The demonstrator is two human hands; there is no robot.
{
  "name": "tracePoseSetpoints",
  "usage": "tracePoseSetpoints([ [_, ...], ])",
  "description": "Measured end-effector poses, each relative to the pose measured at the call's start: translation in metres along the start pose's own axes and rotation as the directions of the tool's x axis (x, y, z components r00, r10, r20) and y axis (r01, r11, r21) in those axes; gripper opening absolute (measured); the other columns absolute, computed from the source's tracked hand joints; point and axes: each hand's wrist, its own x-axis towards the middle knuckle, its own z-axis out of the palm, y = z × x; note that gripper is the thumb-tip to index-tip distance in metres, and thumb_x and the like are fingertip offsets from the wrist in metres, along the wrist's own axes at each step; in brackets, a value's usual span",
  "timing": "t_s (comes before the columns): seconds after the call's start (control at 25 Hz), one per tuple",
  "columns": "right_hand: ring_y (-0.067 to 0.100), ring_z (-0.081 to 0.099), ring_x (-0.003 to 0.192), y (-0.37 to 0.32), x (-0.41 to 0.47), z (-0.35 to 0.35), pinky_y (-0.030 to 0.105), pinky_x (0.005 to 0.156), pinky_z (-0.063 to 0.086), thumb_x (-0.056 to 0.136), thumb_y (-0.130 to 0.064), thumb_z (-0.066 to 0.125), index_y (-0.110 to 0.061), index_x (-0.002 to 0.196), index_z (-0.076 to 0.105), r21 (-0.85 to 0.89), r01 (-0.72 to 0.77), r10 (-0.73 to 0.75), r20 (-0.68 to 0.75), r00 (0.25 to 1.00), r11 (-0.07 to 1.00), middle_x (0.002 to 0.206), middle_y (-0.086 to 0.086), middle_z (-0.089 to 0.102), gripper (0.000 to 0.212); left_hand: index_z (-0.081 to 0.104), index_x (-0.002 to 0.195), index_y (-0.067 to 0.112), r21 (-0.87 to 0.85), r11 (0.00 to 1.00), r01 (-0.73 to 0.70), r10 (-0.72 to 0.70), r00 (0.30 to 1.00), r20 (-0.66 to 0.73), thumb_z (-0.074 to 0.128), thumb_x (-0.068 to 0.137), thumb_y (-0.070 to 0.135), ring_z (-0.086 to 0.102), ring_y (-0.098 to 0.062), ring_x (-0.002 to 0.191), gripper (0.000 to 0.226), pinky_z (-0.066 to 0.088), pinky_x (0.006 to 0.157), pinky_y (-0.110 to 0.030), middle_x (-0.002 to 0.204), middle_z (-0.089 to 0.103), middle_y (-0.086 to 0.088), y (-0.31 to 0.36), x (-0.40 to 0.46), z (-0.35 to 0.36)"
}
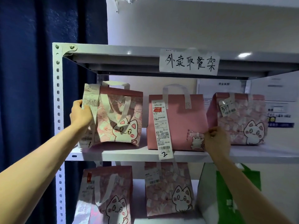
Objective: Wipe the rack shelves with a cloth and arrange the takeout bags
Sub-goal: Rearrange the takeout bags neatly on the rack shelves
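Three pink takeout bags stand on the white rack shelf (129, 153). My left hand (80, 115) grips the left side of the left cat-print bag (118, 117), by its long receipt. The middle plain pink bag (179, 122) carries a receipt marked 2 that hangs over the shelf edge. My right hand (216, 141) is closed at that bag's lower right corner, between it and the right cat-print bag (241, 118). Whether it pinches the bag I cannot tell. No cloth is in view.
A handwritten paper sign (189, 62) is taped to the shelf above. Below stand two more pink cat bags (106, 196) (169, 189) and a green-and-white bag (226, 191). A dark blue curtain (29, 86) hangs left of the rack's perforated post (58, 97).
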Motion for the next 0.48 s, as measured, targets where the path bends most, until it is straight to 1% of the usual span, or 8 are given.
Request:
tracePoseSetpoints([
  [0.08,0.024,0.061,0.086,0.0,-0.001,0.0,0.039,0.08,0.051,0.093,-0.018,0.059,-0.022,0.098,0.058,0.011,0.0,0.0,0.003,1.0,1.0,0.089,-0.002,0.063,0.007,0.042,0.141,0.017,0.019,0.998,-0.054,0.054,0.999,0.003,0.045,0.098,0.021,0.052,-0.033,0.117,0.044,0.043,0.099,-0.045,0.138,0.054,-0.014,0.003,-0.006,-0.003],
  [0.12,0.023,0.061,0.085,0.0,0.0,-0.001,0.038,0.079,0.05,0.093,-0.018,0.059,-0.022,0.098,0.058,0.019,-0.001,0.001,0.003,1.0,1.0,0.088,-0.002,0.063,0.006,0.037,0.146,0.018,0.051,0.994,-0.094,0.095,0.995,-0.01,0.046,0.097,0.022,0.047,-0.035,0.125,0.05,0.038,0.107,-0.048,0.142,0.048,-0.016,0.006,-0.01,-0.004],
  [0.2,0.024,0.06,0.084,-0.001,-0.001,0.001,0.035,0.077,0.046,0.094,-0.019,0.058,-0.02,0.099,0.059,0.03,0.0,0.0,0.003,1.0,1.0,0.089,-0.001,0.064,0.005,0.031,0.151,0.019,0.185,0.955,-0.23,0.246,0.967,-0.068,0.051,0.097,0.023,0.038,-0.038,0.133,0.058,0.029,0.113,-0.052,0.147,0.04,-0.019,0.012,-0.023,-0.009],
  [0.24,0.024,0.06,0.084,-0.001,-0.002,0.002,0.034,0.075,0.045,0.094,-0.02,0.058,-0.02,0.099,0.058,0.03,0.005,-0.005,0.003,1.0,1.0,0.09,0.0,0.064,0.005,0.031,0.152,0.018,0.267,0.903,-0.336,0.37,0.925,-0.089,0.053,0.096,0.022,0.038,-0.039,0.133,0.06,0.028,0.111,-0.053,0.147,0.038,-0.019,0.015,-0.032,-0.012],
  [0.28,0.024,0.059,0.084,-0.001,-0.003,0.003,0.034,0.075,0.044,0.095,-0.02,0.058,-0.02,0.099,0.058,0.028,0.009,-0.009,0.003,1.0,1.0,0.09,0.0,0.063,0.004,0.033,0.151,0.017,0.341,0.828,-0.446,0.502,0.86,-0.093,0.056,0.095,0.02,0.04,-0.039,0.131,0.061,0.029,0.109,-0.055,0.148,0.038,-0.019,0.018,-0.043,-0.014],
  [0.36,0.024,0.057,0.084,0.0,-0.003,0.005,0.034,0.074,0.041,0.095,-0.021,0.057,-0.02,0.099,0.057,0.025,0.004,-0.004,0.002,1.0,1.0,0.091,0.0,0.062,0.004,0.041,0.147,0.018,0.451,0.646,-0.615,0.699,0.714,-0.028,0.061,0.092,0.018,0.044,-0.038,0.127,0.059,0.035,0.104,-0.054,0.149,0.039,-0.018,0.016,-0.073,-0.012],
  [0.44,0.025,0.057,0.085,0.0,-0.003,0.007,0.035,0.075,0.042,0.095,-0.021,0.057,-0.02,0.101,0.057,0.024,-0.01,0.01,0.006,1.0,1.0,0.092,0.0,0.062,0.006,0.053,0.14,0.018,0.492,0.496,-0.716,0.765,0.628,0.142,0.065,0.09,0.019,0.047,-0.038,0.124,0.051,0.041,0.098,-0.051,0.149,0.041,-0.02,0.001,-0.108,-0.003],
  [0.48,0.025,0.058,0.085,0.001,-0.003,0.008,0.036,0.075,0.043,0.095,-0.021,0.057,-0.02,0.102,0.057,0.027,-0.014,0.014,0.012,1.0,1.0,0.093,0.0,0.062,0.007,0.056,0.138,0.019,0.485,0.462,-0.743,0.743,0.622,0.245,0.066,0.09,0.021,0.048,-0.038,0.125,0.049,0.043,0.097,-0.051,0.15,0.041,-0.02,-0.01,-0.124,0.003],
])
